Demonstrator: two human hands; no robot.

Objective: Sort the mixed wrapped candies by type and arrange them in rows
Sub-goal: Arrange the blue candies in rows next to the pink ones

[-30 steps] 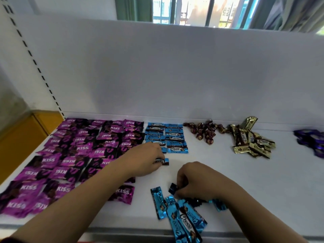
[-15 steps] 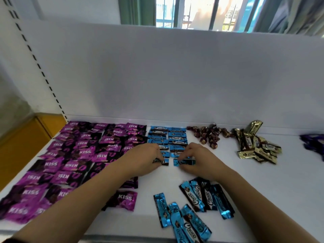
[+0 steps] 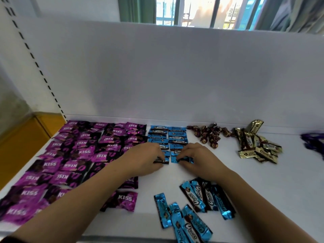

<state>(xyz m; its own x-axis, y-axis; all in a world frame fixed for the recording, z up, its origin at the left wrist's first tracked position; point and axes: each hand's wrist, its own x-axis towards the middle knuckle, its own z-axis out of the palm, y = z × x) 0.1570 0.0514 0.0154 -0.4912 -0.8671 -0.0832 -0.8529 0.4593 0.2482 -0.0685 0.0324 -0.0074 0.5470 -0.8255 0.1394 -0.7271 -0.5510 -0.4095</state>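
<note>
Two columns of blue Choco candies [image 3: 168, 137] run from the back wall toward me. At their near end my left hand [image 3: 145, 159] pinches a blue candy [image 3: 162, 160] lying on the shelf. Beside it my right hand [image 3: 196, 159] pinches another blue candy [image 3: 184, 159] at the foot of the right column. Loose blue Choco candies [image 3: 201, 199] lie scattered near the front edge. Purple Kiss candies [image 3: 84, 151] fill rows on the left, and one Kiss candy [image 3: 122, 200] lies apart near my left forearm.
A pile of brown twist-wrapped candies [image 3: 208, 134] and a heap of gold candies [image 3: 257, 146] sit at the back right. Dark purple wrappers [image 3: 313, 142] show at the right edge. The white shelf [image 3: 263, 181] ends at a back wall and a near front edge.
My right hand left the loose blue pile and carried a blue candy to the foot of the right column. The left hand stayed on its candy.
</note>
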